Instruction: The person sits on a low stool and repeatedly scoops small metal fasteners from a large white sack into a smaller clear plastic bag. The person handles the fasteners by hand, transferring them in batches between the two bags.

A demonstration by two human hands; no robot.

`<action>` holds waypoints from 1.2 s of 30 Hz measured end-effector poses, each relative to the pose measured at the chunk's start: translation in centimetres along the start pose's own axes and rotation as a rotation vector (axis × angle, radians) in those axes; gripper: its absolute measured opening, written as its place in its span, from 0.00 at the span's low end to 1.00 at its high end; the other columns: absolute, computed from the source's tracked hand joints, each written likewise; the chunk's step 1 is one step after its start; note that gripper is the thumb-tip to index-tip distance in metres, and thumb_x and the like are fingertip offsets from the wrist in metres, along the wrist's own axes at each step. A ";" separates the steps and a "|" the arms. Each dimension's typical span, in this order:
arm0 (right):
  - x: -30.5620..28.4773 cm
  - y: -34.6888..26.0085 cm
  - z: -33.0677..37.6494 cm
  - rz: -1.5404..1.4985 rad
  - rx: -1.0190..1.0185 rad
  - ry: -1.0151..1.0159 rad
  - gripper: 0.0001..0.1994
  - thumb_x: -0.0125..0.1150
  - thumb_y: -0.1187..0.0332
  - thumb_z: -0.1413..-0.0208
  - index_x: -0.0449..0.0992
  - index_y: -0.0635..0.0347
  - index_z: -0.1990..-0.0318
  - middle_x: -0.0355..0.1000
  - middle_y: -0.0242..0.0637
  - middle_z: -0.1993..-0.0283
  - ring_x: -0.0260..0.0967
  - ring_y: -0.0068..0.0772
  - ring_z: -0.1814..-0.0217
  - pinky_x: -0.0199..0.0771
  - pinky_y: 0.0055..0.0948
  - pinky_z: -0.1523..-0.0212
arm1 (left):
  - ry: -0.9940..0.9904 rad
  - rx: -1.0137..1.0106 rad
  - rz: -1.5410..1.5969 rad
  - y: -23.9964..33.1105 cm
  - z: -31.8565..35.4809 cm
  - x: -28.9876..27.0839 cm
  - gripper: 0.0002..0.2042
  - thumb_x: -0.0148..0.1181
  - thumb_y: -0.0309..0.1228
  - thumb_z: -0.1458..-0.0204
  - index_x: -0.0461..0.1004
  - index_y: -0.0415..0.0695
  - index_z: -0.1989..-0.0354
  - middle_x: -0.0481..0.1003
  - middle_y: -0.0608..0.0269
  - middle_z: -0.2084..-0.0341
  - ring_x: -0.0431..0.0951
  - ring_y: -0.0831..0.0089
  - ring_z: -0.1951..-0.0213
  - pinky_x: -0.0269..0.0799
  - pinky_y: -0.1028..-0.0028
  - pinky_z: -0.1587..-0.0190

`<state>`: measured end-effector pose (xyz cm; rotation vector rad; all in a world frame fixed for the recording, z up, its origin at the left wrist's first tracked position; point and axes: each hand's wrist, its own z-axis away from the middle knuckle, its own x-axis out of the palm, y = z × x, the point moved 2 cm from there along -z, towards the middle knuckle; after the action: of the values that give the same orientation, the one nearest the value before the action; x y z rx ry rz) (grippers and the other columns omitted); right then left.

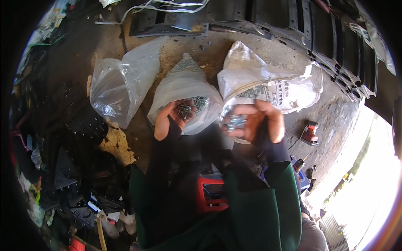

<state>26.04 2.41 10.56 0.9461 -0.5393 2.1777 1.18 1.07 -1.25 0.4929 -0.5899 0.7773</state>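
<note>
My left hand (162, 125) is cupped at the mouth of the middle bag (165, 94), a translucent sack of small silvery screws. Several grey screws (184, 111) lie in its curled fingers. Over the front edge of the right-hand sack (289, 94), white and woven with print, my right hand (257, 125) is turned palm up and smeared by motion. A small heap of shiny screws (235, 122) rests on its fingers. More metal pieces (253, 91) show inside that white sack. The exact kind of screw is too small to make out.
A clear plastic bag (125, 83) stands left of the sacks. Dark metal panels (284, 21) are stacked behind. A red sander-like power tool (310, 133) lies on the floor at right, near a drill (299, 164). A red stool (202, 194) is below me; dark parts (67, 167) crowd the left.
</note>
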 end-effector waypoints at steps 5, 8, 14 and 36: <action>-2.1 -6.7 4.0 0.526 -0.269 0.063 0.26 0.46 0.57 0.39 0.71 0.79 0.50 0.71 0.61 0.53 0.70 0.57 0.49 0.72 0.48 0.45 | 0.032 -0.011 0.025 -0.1 -0.1 -0.1 0.18 0.48 0.36 0.39 0.68 0.30 0.51 0.73 0.46 0.57 0.75 0.51 0.56 0.72 0.60 0.54; -3.8 -6.9 3.2 1.054 -0.272 0.490 0.25 0.54 0.64 0.40 0.64 0.70 0.39 0.71 0.59 0.48 0.70 0.47 0.45 0.69 0.38 0.43 | -0.022 0.039 0.003 0.2 0.4 0.9 0.18 0.48 0.33 0.39 0.67 0.28 0.50 0.72 0.43 0.54 0.74 0.50 0.53 0.72 0.59 0.51; -4.1 -4.0 1.6 1.995 0.003 0.408 0.38 0.64 0.51 0.47 0.59 0.60 0.34 0.65 0.55 0.38 0.65 0.49 0.37 0.62 0.38 0.37 | -0.048 -0.004 0.142 1.0 1.3 2.8 0.22 0.47 0.32 0.42 0.62 0.21 0.49 0.64 0.30 0.45 0.64 0.41 0.40 0.60 0.51 0.37; -1.5 7.0 -3.1 1.990 -0.571 0.097 0.19 0.63 0.69 0.54 0.69 0.62 0.54 0.70 0.48 0.57 0.72 0.48 0.58 0.72 0.38 0.63 | -0.421 -0.338 -0.120 -3.9 3.7 16.8 0.27 0.42 0.37 0.37 0.55 0.28 0.35 0.54 0.41 0.34 0.52 0.57 0.31 0.49 0.61 0.32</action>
<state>20.18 -1.06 6.72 -0.4515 -2.6221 3.0051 12.58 4.83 11.65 0.3744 -1.0526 0.4451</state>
